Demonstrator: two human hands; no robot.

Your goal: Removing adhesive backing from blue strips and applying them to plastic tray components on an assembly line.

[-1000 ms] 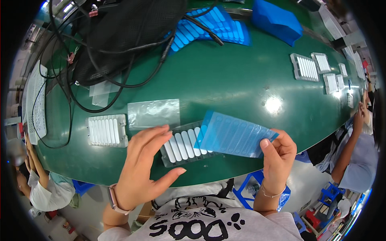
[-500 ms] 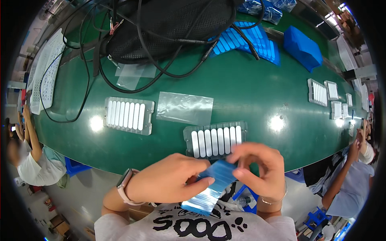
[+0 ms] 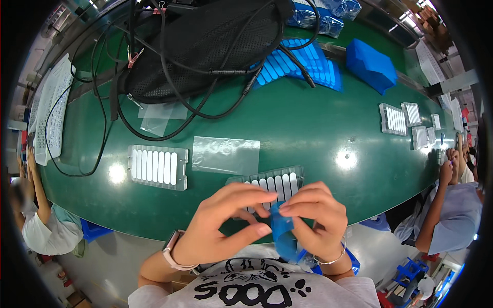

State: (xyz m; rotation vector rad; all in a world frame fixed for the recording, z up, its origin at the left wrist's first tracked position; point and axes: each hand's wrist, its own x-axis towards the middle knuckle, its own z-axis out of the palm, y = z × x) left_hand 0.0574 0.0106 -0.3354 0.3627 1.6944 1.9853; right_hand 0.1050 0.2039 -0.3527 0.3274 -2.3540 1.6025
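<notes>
My right hand (image 3: 319, 218) pinches the upper end of a blue plastic film (image 3: 284, 237), which hangs down curled in front of my shirt. Just left of the film is my left hand (image 3: 223, 220), thumb and fingers apart with nothing held between them. Beyond both hands lies a clear tray (image 3: 300, 176) with a row of white rounded strips; my fingers hide its near part. Another clear tray (image 3: 183, 169) of white strips rests farther left. Between and behind these two trays, a flat transparent bag (image 3: 226, 155) lies on the green table.
A black mesh bag (image 3: 205, 61) tangled with black cables covers the back. Blue sheets with strip shapes (image 3: 308, 64) and a blue folded piece (image 3: 371, 66) lie to its right. Several small trays (image 3: 394, 119) sit far right. A white basket (image 3: 51, 110) stands left. People sit at both sides.
My left hand has let go of the blue film and opened. The film, spread flat between both hands before, now hangs curled from my right hand. The view has shifted slightly.
</notes>
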